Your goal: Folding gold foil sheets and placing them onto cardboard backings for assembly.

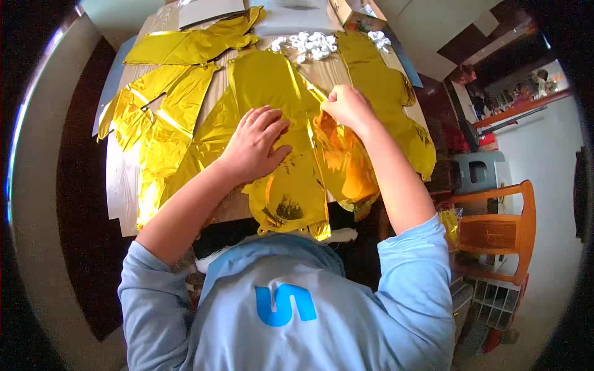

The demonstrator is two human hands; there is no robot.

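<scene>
Flat, uninflated gold foil balloons lie spread over a wooden table. My left hand point(255, 137) rests palm down on the middle foil balloon point(263, 77), its fingers stretched and slightly apart. To its right, my right hand point(348, 106) is closed in a pinch on the foil's right edge and lifts it a little. Below that hand hangs a crumpled foil fold point(349, 164) with an orange reflection. The balloon's lower end reaches the near table edge, close to my body. What lies under the raised foil is hidden.
More gold foil balloons lie left point(167, 93) and right point(387, 93). White coiled bundles point(314, 44) sit at the far side, near a cardboard box point(359, 12) and a pale flat board point(210, 11). A wooden chair point(526, 229) and a grey plastic stool point(476, 170) stand at right.
</scene>
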